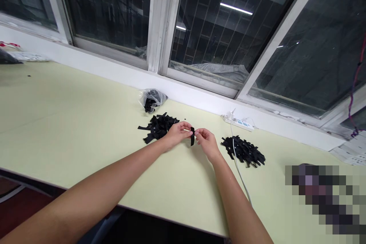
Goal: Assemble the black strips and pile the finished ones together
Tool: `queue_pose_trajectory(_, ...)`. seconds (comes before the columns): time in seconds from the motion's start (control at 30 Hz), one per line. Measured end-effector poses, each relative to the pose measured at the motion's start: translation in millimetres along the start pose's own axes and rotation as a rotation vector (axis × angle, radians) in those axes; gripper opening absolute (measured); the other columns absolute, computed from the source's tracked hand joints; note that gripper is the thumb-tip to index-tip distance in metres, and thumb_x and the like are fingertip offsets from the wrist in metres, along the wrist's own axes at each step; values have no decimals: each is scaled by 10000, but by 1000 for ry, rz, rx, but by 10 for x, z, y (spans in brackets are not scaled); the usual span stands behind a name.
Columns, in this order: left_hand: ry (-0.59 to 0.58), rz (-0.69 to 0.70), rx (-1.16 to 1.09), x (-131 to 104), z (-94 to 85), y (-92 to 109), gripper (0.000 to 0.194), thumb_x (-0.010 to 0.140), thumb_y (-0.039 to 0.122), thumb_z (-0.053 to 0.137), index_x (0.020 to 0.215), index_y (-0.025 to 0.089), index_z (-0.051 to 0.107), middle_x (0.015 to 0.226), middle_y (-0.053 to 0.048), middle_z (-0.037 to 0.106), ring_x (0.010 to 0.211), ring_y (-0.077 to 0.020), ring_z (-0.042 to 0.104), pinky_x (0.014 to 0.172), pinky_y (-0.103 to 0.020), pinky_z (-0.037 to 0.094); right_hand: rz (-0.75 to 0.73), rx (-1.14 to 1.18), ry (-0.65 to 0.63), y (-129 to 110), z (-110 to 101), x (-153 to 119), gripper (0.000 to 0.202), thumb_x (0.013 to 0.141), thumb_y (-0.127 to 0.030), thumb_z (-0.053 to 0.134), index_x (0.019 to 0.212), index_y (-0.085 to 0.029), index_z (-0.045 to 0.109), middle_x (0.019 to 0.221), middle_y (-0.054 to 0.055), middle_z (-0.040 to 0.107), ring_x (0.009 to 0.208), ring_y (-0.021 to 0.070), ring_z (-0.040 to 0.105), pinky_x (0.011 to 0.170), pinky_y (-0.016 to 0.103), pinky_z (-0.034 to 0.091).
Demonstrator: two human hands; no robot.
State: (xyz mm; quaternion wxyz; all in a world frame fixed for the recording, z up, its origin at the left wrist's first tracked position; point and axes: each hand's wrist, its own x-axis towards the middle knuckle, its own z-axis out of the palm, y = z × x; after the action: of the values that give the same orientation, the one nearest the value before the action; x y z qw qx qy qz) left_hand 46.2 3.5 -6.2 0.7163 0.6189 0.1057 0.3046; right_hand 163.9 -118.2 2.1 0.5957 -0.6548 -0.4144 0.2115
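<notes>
A short black strip (192,140) hangs upright between my two hands, above the pale yellow-green table (171,183). My left hand (177,134) pinches it from the left near its upper part. From the right, the fingertips of my right hand (207,142) close on the same strip. A loose pile of black strips (158,126) lies just left of and partly behind my left hand. Another pile of black strips (244,151) lies to the right of my right hand, with a white cable (237,166) running across it.
Behind the left pile sits a clear plastic bag (154,98) with black pieces inside. A white power strip (239,122) lies by the wall under the windows. Bags (28,57) are at the far left; a pixelated dark shape covers the lower right.
</notes>
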Motion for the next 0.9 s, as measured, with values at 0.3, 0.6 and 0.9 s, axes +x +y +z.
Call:
queue_pose_trajectory(0.3, 6, -12, 19, -22, 5, 41, 359, 671, 261, 832, 932, 148, 612, 912, -34, 628, 812, -145, 648, 750, -313, 549, 58, 120, 21, -46, 16, -8, 371, 675, -525, 722, 830, -199, 637, 788, 35, 636, 723, 170, 590, 595, 274, 472)
queue_pose_trajectory(0.6, 14, 14, 20, 0, -26, 4, 342, 675, 258, 819, 935, 148, 626, 882, -30, 645, 854, -144, 635, 843, -319, 501, 34, 140, 4, -67, 25, -18, 372, 697, -523, 708, 851, -202, 600, 888, 56, 683, 735, 166, 603, 616, 280, 469)
queue_pose_trajectory(0.9, -29, -86, -178, -21, -17, 34, 410, 645, 274, 857, 956, 149, 619, 890, -20, 622, 866, -137, 622, 870, -311, 478, 45, 207, 47, -95, 55, -32, 395, 692, -526, 729, 871, -198, 600, 850, 62, 701, 743, 185, 635, 597, 279, 467)
